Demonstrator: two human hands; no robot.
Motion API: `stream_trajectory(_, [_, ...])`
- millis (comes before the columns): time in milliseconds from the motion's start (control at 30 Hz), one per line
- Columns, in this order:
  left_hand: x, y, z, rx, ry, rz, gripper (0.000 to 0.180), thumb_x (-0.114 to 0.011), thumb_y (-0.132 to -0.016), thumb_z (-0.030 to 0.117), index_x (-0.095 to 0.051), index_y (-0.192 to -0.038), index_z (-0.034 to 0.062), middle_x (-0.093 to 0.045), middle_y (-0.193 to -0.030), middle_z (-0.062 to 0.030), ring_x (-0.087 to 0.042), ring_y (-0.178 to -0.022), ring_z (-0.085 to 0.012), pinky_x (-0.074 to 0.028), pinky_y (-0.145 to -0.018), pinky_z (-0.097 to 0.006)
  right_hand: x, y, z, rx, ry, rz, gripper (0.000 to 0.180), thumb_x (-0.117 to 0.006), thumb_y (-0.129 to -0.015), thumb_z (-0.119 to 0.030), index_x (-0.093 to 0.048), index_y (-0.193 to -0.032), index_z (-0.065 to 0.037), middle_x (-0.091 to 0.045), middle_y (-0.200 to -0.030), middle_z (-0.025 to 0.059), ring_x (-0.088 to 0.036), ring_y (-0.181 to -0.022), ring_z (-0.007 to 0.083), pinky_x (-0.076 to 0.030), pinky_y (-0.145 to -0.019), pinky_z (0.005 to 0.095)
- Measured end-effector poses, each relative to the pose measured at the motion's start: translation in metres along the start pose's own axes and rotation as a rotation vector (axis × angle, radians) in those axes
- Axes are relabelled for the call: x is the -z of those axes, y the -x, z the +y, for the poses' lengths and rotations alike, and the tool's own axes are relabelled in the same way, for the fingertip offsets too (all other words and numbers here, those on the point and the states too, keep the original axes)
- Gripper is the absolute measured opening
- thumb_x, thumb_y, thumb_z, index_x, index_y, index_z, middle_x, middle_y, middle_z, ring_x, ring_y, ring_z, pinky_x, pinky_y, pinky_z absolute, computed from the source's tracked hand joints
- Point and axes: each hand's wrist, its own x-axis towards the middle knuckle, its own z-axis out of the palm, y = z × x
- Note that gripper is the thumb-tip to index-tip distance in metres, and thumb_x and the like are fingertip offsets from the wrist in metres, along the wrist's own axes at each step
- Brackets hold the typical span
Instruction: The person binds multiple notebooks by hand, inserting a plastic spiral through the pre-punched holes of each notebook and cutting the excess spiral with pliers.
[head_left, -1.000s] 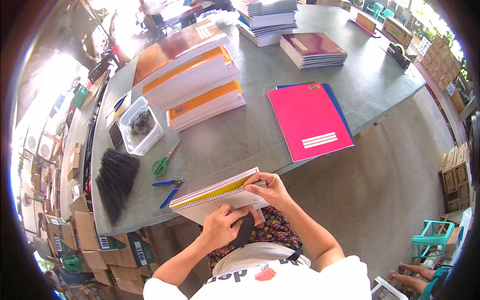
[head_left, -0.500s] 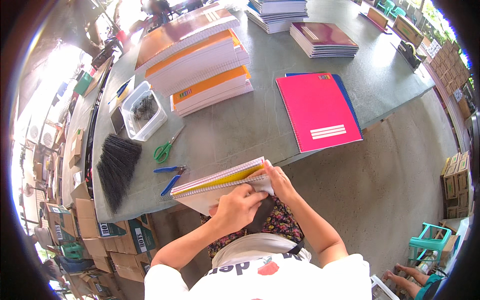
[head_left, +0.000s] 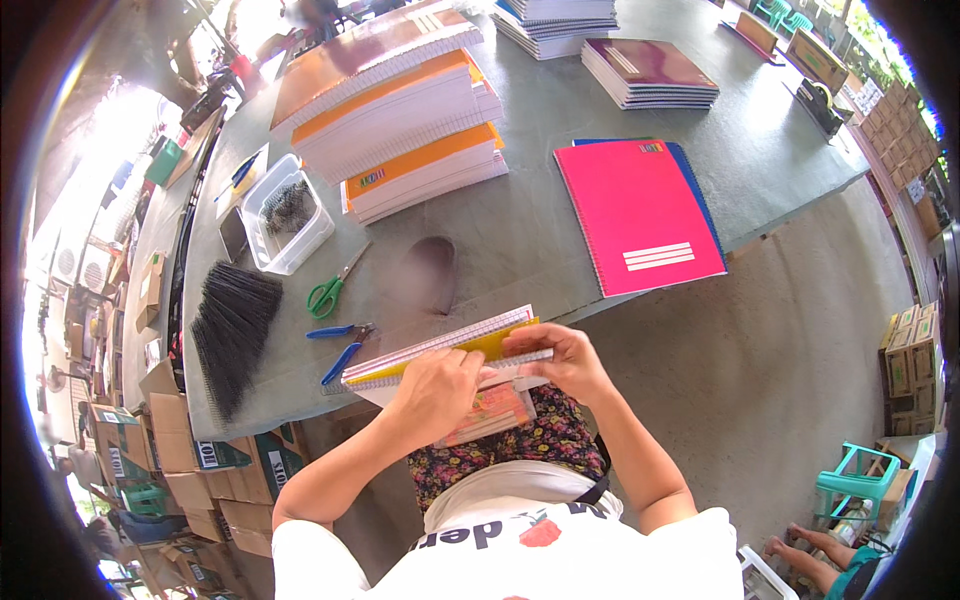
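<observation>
At the table's front edge, a stack of punched pages with a yellow sheet, an unbound-looking notebook (head_left: 410,355), stands tilted over my lap. My left hand (head_left: 440,390) is closed over its near side, fingers along the punched edge. With bent fingers, my right hand (head_left: 565,362) grips the pages at the right end. Below my hands a page with an orange and pink print (head_left: 490,415) hangs down. Just beyond lies a dark, blurred oval thing (head_left: 430,272) whose kind I cannot make out. Blue-handled cutters (head_left: 345,348) and green-handled scissors (head_left: 330,292) lie to the left.
Black binding coils (head_left: 230,335) lie at the left, beside a clear plastic tub (head_left: 290,225) holding dark wire bits. Tall notebook stacks (head_left: 400,125) rise behind. A pink spiral notebook (head_left: 640,215) overlaps a blue one at the right. Maroon notebooks (head_left: 650,72) are piled farther back.
My left hand has moved up and left onto the punched edge. My right hand has shifted slightly, its fingers now bent inward. The dark thing under my hands is gone; a dark oval shows on the table.
</observation>
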Motion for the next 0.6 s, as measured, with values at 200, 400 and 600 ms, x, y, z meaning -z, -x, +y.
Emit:
stream_trajectory(200, [-0.004,-0.014,0.007,0.037,0.033,0.036,0.019,-0.061,-0.083,0.022,-0.063,-0.086,0.0035,-0.062,-0.081,-0.0151,-0.058,-0.078,-0.0337,-0.046,-0.069,-0.042,0.001,0.004,0.006,0.01,-0.125,0.064,0.022,-0.059,-0.085,0.001,-0.06,-0.107,0.004,-0.064,-0.102,0.0093,-0.058,-0.095,0.0114,-0.046,-0.084,0.0233])
stream_trajectory(400, [-0.009,-0.018,0.007,0.115,0.143,-0.042,0.022,-0.066,-0.078,0.02,-0.058,-0.086,0.0011,-0.06,-0.083,-0.0141,-0.055,-0.085,-0.0336,-0.044,-0.075,-0.041,0.001,0.007,0.003,-0.041,0.004,0.082,0.019,-0.056,-0.086,0.003,-0.061,-0.105,0.003,-0.065,-0.099,0.0049,-0.057,-0.088,0.009,-0.046,-0.079,0.0233])
stream_trajectory(600, [-0.033,-0.036,0.023,-0.118,0.292,0.134,0.023,-0.062,-0.079,0.014,-0.062,-0.096,-0.0002,-0.062,-0.088,-0.0166,-0.056,-0.084,-0.0333,-0.045,-0.077,-0.04,0.011,0.009,0.015,-0.032,0.445,0.064,0.013,-0.057,-0.084,-0.003,-0.061,-0.096,0.002,-0.062,-0.067,0.0092,-0.051,-0.06,0.01,-0.044,-0.058,0.0268])
